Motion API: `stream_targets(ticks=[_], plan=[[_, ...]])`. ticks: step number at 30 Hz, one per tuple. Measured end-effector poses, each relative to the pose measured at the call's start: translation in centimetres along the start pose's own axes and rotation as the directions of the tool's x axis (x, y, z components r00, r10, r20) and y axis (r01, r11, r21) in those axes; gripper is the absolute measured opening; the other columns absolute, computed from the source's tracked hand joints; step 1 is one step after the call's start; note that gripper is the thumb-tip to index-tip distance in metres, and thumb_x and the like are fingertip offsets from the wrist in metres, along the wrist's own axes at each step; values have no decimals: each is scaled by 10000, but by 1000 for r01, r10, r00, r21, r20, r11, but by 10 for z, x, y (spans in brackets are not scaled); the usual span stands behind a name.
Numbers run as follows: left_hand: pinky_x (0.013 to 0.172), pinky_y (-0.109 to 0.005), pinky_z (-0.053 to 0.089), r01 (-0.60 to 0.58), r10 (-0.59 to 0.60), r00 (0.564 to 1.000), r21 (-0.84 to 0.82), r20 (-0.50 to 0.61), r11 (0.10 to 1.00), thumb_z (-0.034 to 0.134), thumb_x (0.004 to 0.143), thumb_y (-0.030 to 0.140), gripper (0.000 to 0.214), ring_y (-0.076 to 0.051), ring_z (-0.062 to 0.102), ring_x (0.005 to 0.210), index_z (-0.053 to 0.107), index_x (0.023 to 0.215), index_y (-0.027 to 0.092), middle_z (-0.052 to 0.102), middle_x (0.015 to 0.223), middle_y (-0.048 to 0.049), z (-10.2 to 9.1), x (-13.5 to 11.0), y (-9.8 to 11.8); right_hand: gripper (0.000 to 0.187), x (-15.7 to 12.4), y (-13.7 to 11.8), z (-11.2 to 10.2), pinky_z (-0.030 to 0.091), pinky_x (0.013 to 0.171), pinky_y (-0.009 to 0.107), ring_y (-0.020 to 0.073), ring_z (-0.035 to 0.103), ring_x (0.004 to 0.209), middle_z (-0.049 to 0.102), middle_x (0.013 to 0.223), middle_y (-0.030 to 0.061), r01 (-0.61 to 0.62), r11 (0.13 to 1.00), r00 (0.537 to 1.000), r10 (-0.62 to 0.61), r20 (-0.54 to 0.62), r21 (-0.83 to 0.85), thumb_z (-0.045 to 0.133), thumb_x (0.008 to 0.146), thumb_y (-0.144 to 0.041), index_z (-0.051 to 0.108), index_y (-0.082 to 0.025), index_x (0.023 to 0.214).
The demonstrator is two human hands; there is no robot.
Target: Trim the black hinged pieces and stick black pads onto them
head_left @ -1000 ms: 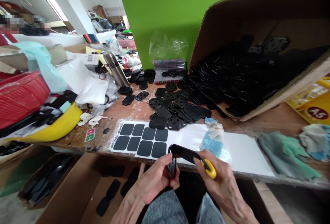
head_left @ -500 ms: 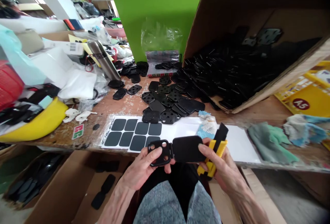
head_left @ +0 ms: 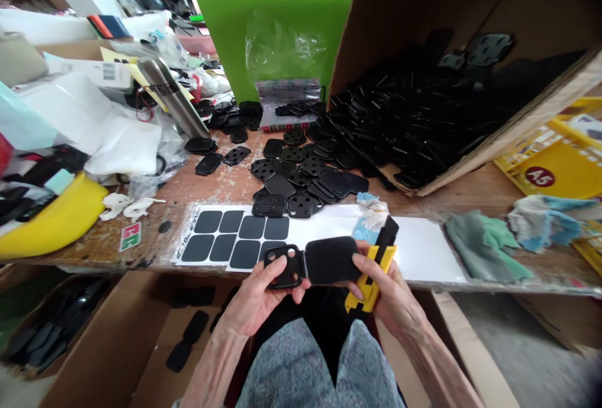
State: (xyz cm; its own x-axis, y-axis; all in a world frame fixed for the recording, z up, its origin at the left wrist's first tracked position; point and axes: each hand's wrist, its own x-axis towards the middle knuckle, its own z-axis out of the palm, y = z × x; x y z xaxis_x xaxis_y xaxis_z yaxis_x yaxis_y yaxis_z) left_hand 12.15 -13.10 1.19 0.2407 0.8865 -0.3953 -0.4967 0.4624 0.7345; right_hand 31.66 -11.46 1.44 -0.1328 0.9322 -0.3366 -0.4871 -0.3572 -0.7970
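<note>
Between my hands, just off the bench's front edge, lies a black hinged plastic case [head_left: 331, 261], opened flat. My left hand [head_left: 256, 298] grips its left half, which has round holes, with the thumb on top. The plain right half is pinched by my right hand [head_left: 388, 286], which also holds a yellow utility knife [head_left: 377, 270] against the palm. Behind the case, sheets of dark rounded-square stickers [head_left: 208, 222] lie on the bench. A pile of similar black cases [head_left: 301, 176] sits farther back.
A large tipped cardboard box [head_left: 470, 163] full of black parts stands at the right rear. Cloths [head_left: 484, 245] and a yellow crate [head_left: 545, 163] are at right. A steel thermos [head_left: 172, 98] leans at left. Below the bench, an open carton [head_left: 108, 333] holds black cases.
The view has shifted slightly, so the bench and its things appear a little higher and farther left. Both hands keep hold of the opened case, and the knife stays in my right hand.
</note>
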Motion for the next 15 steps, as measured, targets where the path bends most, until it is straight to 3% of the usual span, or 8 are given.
stream_targets(ticks=[2, 6, 9, 12, 15], plan=[[630, -290, 399, -3, 3, 1000, 16, -11, 1000, 448, 871, 277, 203, -148, 574, 557, 543, 961, 120, 678, 727, -114, 1, 0, 0, 368, 0, 4, -1, 278, 392, 185, 33, 382, 428, 517, 699, -32, 34, 998, 999, -32, 32, -61, 677, 687, -376, 546, -182, 971], [667, -287, 400, -14, 14, 1000, 30, 0, 999, 447, 871, 286, 237, -137, 576, 573, 540, 1000, 111, 676, 739, -116, -1, -3, 2, 378, -1, 8, 0, 249, 389, 190, 41, 376, 404, 493, 623, -48, 43, 987, 999, -45, -12, -156, 667, 704, -403, 501, -182, 961], [698, -321, 408, -48, 54, 987, -42, 151, 998, 463, 852, 350, 478, -179, 610, 656, 353, 1281, 168, 680, 837, -129, -7, -6, 4, 317, -3, 6, 3, 234, 396, 185, 33, 366, 399, 506, 610, -47, 18, 991, 1000, -15, 24, -132, 650, 732, -385, 497, -184, 923], [694, -357, 416, -62, 102, 929, -120, 356, 991, 522, 800, 380, 728, -235, 635, 737, 106, 1384, 252, 660, 984, -154, -15, -8, 4, 275, -6, 4, 5, 265, 419, 189, 30, 367, 397, 567, 629, -22, -40, 996, 999, 42, 34, -77, 629, 758, -360, 500, -189, 931], [671, -356, 430, -97, 130, 896, -99, 424, 990, 472, 833, 410, 624, -246, 648, 731, 170, 1359, 266, 649, 1017, -167, -18, -8, 4, 278, -8, 9, 5, 306, 445, 191, 38, 380, 398, 594, 609, -11, -98, 995, 995, 97, -21, -21, 639, 751, -346, 491, -201, 936]])
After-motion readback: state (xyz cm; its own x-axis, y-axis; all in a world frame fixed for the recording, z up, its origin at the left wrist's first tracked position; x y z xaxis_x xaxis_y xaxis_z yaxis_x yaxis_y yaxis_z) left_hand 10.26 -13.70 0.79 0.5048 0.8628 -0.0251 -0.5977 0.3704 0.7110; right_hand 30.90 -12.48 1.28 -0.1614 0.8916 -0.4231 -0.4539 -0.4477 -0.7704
